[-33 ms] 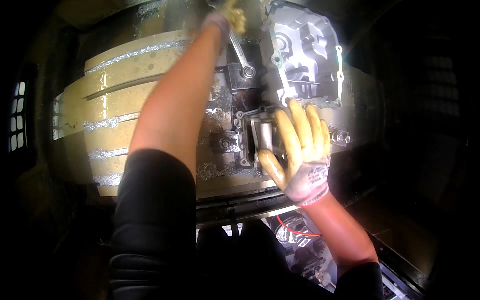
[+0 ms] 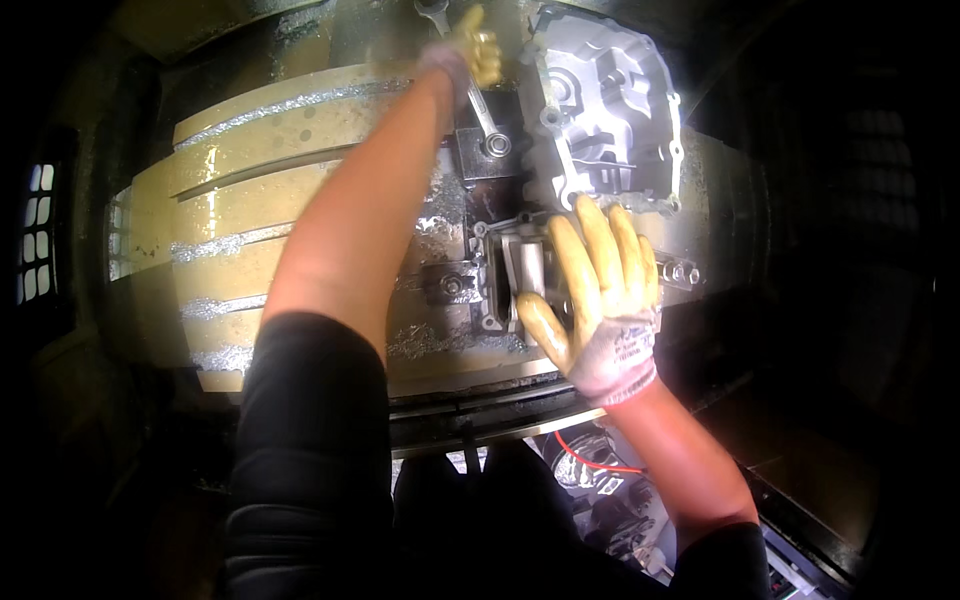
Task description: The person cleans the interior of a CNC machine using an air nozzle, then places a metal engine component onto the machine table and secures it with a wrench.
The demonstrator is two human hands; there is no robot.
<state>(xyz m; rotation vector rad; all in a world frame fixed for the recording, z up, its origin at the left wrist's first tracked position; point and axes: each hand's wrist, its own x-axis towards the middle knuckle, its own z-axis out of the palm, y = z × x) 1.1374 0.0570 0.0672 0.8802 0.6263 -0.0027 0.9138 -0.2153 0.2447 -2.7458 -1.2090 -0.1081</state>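
Note:
At the far side, my left hand [image 2: 474, 52] in a yellow-coated glove is curled round the shaft of a steel combination wrench [image 2: 483, 108]. The wrench's ring end sits on a nut [image 2: 497, 145] above a dark clamp block [image 2: 480, 163], and its open end sticks out beyond my hand. My gloved right hand [image 2: 603, 300] lies flat with the fingers apart over a smaller metal casting [image 2: 531, 265], hiding much of it. The fingertips reach the near edge of a large silvery cast housing [image 2: 622, 115], hollow side up.
A slotted machine table [image 2: 255, 195] spreads to the left, with metal chips [image 2: 220, 247] in its slots. Another bolted clamp [image 2: 452, 286] stands left of the smaller casting. Bolts [image 2: 683, 273] stand at its right. A red hose [image 2: 590, 462] runs below the table edge.
My left hand has shifted slightly toward me and to the right, with the wrench shaft still in it. My right hand stays almost in place.

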